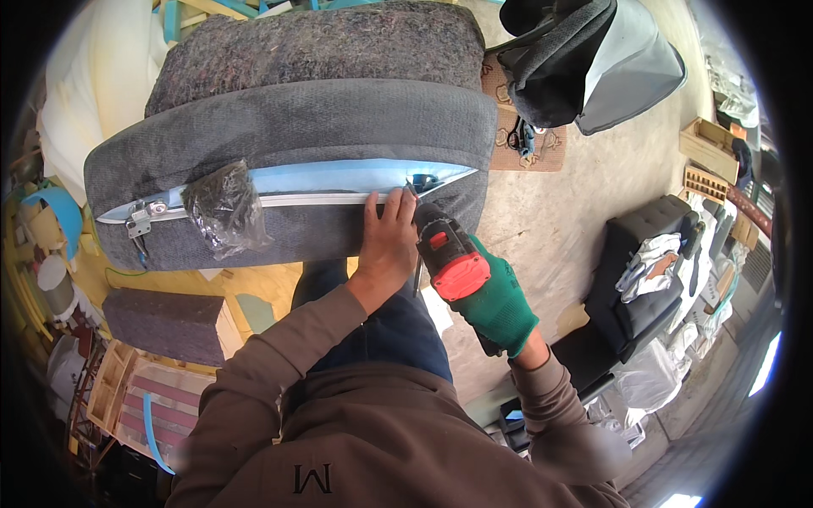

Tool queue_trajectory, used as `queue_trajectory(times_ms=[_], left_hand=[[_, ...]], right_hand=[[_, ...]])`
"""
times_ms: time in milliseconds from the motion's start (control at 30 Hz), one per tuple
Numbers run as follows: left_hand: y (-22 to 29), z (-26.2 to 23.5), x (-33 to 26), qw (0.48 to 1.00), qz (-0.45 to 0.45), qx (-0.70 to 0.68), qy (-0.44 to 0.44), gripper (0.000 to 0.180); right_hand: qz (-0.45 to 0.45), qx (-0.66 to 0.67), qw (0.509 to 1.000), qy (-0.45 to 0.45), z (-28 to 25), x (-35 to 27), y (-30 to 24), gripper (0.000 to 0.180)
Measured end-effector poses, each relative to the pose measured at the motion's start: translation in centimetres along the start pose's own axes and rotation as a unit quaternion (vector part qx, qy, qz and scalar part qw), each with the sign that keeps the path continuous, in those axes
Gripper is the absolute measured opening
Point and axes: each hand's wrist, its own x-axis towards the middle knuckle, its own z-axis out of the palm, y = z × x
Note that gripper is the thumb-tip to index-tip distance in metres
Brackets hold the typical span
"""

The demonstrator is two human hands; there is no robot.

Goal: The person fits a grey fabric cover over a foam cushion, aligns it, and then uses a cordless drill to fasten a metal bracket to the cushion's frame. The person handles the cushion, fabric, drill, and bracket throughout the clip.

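Note:
A long grey upholstered piece [296, 123] lies in front of me, with a pale blue strip [322, 176] exposed along a slit in its fabric. My right hand [504, 309], in a green glove, grips a red and black cordless drill [449, 254]. The drill's nose points at the right end of the slit, beside a small dark metal fitting [423, 181]. My bare left hand [388, 245] has its bent fingertips at the slit's edge, close to the nose; what they pinch is hidden. A metal bracket [140, 220] sits at the slit's left end. A crumpled clear plastic bag [224, 210] lies across the slit.
Behind the piece is a mottled grey padded block [322, 51]. Scissors [516, 134] lie on a brown patterned mat [542, 152]. Black and grey fabric covers [627, 68] stand far right. Dark upholstered furniture [639, 279] is at right, a wooden frame [161, 406] lower left.

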Motion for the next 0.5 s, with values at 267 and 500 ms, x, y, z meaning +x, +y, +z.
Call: queue_trajectory(times_ms=[267, 500], left_hand=[[0.0, 0.0, 0.1, 0.999, 0.015, 0.037, 0.018, 0.033], [0.0, 0.1, 0.3, 0.999, -0.005, -0.017, 0.026, 0.030]], right_hand=[[-0.024, 0.016, 0.999, -0.025, -1.2, 0.5, -0.6, 0.071], [0.001, 0.013, 0.999, -0.035, -1.7, 0.6, -0.9, 0.074]])
